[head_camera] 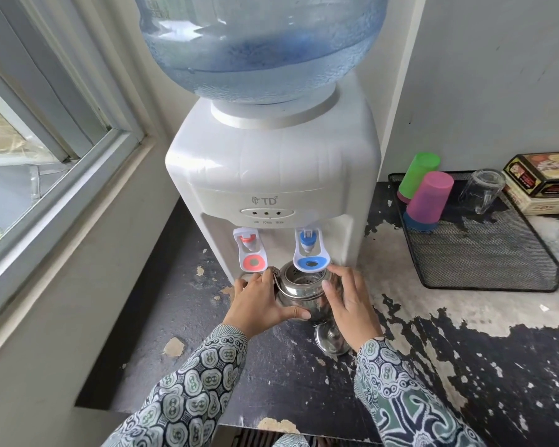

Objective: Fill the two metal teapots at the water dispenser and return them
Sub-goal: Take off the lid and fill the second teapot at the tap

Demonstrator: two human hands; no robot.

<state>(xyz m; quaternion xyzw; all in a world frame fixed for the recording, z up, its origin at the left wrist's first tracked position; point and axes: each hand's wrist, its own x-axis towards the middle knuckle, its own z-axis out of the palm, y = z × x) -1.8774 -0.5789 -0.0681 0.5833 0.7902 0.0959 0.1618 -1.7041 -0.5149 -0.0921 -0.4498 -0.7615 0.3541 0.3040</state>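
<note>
A metal teapot [302,290] with its lid off stands under the blue tap [309,253] of the white water dispenser [271,169]. Inside its open mouth I see a perforated strainer. My left hand [262,301] wraps the pot's left side, next to the folded-down handle. My right hand [349,301] cups its right side, fingers spread against the metal. The teapot lid [331,340] lies on the worn counter just in front of the pot, partly under my right wrist. A red tap [250,251] hangs to the left. Only one teapot is in view.
A large water bottle [262,43] sits on the dispenser. To the right, a black mesh tray [484,253] holds stacked green and pink plastic cups [428,191] and an upturned glass mug [481,190]. A printed box [544,179] stands behind it. A window frame [62,150] lines the left.
</note>
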